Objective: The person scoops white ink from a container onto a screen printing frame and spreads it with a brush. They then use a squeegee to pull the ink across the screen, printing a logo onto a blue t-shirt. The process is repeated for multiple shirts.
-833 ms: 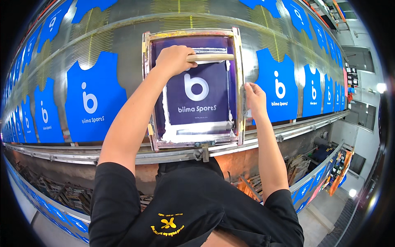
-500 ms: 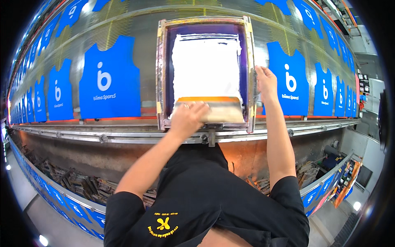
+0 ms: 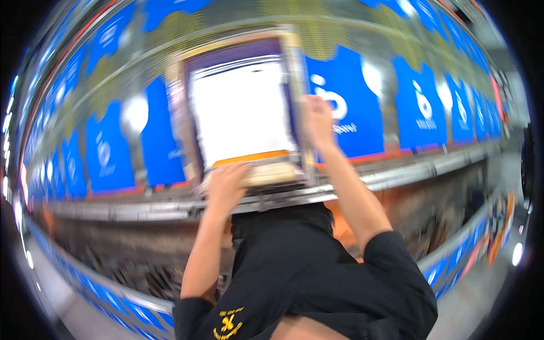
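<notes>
A printing screen (image 3: 294, 71) with a worn frame lies tilted over the long table, white ink (image 3: 241, 113) spread across its mesh. A squeegee (image 3: 269, 170) with an orange strip rests along the near end of the screen. My left hand (image 3: 226, 181) is closed on the squeegee's left part, by the near left corner of the frame; motion smears its fingers. Against the frame's right side, my right hand (image 3: 318, 116) is closed on the edge. Just beyond it lies a blue garment piece (image 3: 362, 107) with a white print, and another blue piece (image 3: 161, 141) is partly covered by the screen's left side.
More printed blue pieces (image 3: 419, 102) line the table to both sides. A metal rail (image 3: 141, 211) runs along the near table edge, close to my body. Behind me stands another long table (image 3: 113, 297) with blue pieces. Yellow striped patches (image 3: 175, 34) mark the tabletop.
The screen and both hands have shifted left relative to the garment pieces, uncovering more of the right-hand one. My left hand has moved toward the squeegee's left end. The whole view has tilted and blurred.
</notes>
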`<act>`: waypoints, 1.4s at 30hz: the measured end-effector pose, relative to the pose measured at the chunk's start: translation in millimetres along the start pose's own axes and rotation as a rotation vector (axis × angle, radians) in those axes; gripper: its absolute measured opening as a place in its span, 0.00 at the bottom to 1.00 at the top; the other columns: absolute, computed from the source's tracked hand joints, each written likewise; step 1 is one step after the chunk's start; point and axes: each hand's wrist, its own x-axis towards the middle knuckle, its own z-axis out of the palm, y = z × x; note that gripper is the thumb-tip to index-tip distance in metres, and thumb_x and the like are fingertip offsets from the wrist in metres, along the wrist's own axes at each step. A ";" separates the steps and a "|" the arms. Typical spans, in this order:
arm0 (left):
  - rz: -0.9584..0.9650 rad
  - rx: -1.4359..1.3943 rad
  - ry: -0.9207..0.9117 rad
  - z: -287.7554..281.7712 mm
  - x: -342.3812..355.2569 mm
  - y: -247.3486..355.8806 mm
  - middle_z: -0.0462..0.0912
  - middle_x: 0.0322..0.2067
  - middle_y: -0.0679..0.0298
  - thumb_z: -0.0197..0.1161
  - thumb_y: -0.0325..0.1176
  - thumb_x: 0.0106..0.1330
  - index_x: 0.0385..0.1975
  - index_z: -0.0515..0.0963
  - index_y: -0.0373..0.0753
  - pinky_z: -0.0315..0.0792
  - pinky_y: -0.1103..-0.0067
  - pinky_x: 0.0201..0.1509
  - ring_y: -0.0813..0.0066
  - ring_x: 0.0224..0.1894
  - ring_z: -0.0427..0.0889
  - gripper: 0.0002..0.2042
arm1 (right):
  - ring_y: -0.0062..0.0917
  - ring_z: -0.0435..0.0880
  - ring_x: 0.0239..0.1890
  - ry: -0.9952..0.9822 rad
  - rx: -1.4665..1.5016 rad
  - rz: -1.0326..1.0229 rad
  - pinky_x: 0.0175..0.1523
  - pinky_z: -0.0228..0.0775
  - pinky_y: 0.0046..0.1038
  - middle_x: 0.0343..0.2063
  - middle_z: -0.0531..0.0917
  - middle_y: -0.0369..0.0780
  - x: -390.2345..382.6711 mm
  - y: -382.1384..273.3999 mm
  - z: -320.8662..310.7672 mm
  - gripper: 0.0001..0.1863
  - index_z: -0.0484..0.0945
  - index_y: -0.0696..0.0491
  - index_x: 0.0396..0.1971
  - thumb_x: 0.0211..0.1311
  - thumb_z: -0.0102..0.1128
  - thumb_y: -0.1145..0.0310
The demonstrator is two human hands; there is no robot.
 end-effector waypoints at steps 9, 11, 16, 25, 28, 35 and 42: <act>-0.231 0.052 -0.229 -101.9 -42.2 -123.2 0.88 0.57 0.53 0.70 0.21 0.54 0.55 0.86 0.36 0.72 0.62 0.70 0.50 0.61 0.83 0.24 | 0.42 0.84 0.23 0.120 0.099 0.099 0.32 0.73 0.42 0.19 0.82 0.45 -88.5 -57.3 170.4 0.12 0.83 0.49 0.48 0.71 0.67 0.60; -0.280 0.049 -0.285 -105.4 -43.2 -129.7 0.87 0.58 0.51 0.71 0.19 0.53 0.56 0.85 0.34 0.72 0.61 0.71 0.49 0.63 0.82 0.26 | 0.45 0.86 0.31 0.120 0.068 0.113 0.36 0.75 0.46 0.30 0.86 0.46 -94.3 -60.8 179.0 0.14 0.82 0.48 0.50 0.71 0.66 0.59; -0.241 0.012 -0.335 -107.8 -43.1 -138.8 0.85 0.61 0.49 0.73 0.19 0.52 0.60 0.83 0.33 0.73 0.61 0.71 0.47 0.65 0.82 0.29 | 0.48 0.87 0.37 -0.012 0.037 0.219 0.41 0.79 0.49 0.39 0.85 0.48 -95.8 -57.3 185.9 0.19 0.75 0.46 0.59 0.72 0.64 0.59; -0.272 0.253 -0.401 -113.5 -43.0 -140.1 0.86 0.60 0.48 0.71 0.24 0.61 0.64 0.80 0.33 0.73 0.59 0.70 0.46 0.62 0.82 0.27 | 0.41 0.89 0.40 -0.154 0.123 0.168 0.38 0.82 0.41 0.42 0.79 0.47 -94.4 -53.8 178.4 0.30 0.68 0.58 0.67 0.72 0.65 0.59; -0.275 0.281 -0.402 -117.2 -45.0 -142.2 0.85 0.61 0.48 0.70 0.24 0.62 0.66 0.79 0.33 0.72 0.59 0.71 0.45 0.63 0.82 0.28 | 0.40 0.87 0.39 -0.114 0.099 0.137 0.38 0.81 0.40 0.42 0.78 0.47 -92.7 -53.0 175.6 0.32 0.67 0.57 0.69 0.72 0.66 0.59; -0.275 0.358 -0.381 -124.3 -57.2 -161.4 0.85 0.61 0.48 0.71 0.26 0.60 0.63 0.81 0.33 0.72 0.57 0.72 0.44 0.64 0.81 0.27 | 0.42 0.87 0.39 -0.163 0.141 0.147 0.38 0.81 0.42 0.42 0.79 0.46 -93.2 -51.1 175.7 0.29 0.69 0.53 0.67 0.72 0.66 0.59; 0.044 0.357 -0.244 -113.8 -75.7 -194.0 0.88 0.56 0.49 0.71 0.27 0.59 0.56 0.85 0.34 0.75 0.58 0.69 0.46 0.59 0.86 0.23 | 0.51 0.88 0.39 -0.152 0.068 0.188 0.42 0.81 0.50 0.43 0.84 0.50 -88.4 -53.2 171.9 0.24 0.73 0.51 0.61 0.72 0.65 0.59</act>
